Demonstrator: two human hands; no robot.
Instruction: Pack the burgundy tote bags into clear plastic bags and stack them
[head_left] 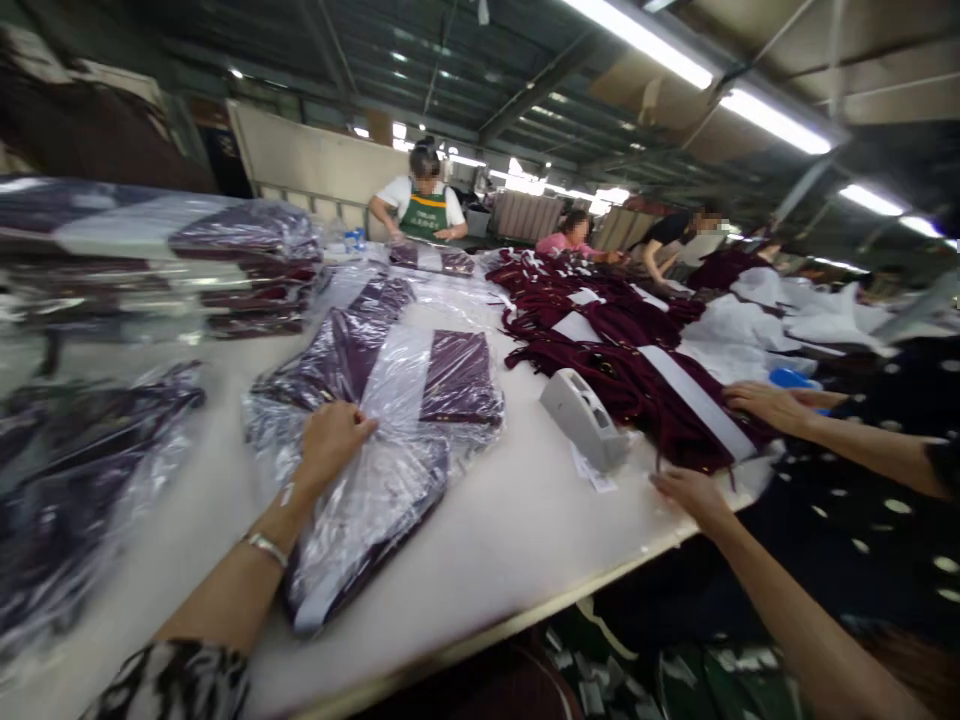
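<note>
So, going left to right: a blurry bagged bundle [97, 430] sat at the left edge, below a stack of bagged clothes [247, 240] in the upper left. The wrapped garment [461, 375] lay left of centre, angled on the white table [525, 560]. The left hand [334, 440] was on top of it, fingers curled in narrow, seemingly pinching the clear film [397, 470]. Good spot imo, since a light pinch plus a flat palm should smooth that slippery stuff without bunching it.

Right of centre was a grey device [585, 415], just beside the maroon garments [630, 370], with a pale strip [697, 400] across the nearest. The right hand [697, 495] was at that pile's near edge, fingers bunched fairly narrow, but I couldn't tell if they gripped anything. I'd go gently there, as a co-worker's hand [772, 405] rested on the same pile at right, and tugging could skew the strip.
</note>
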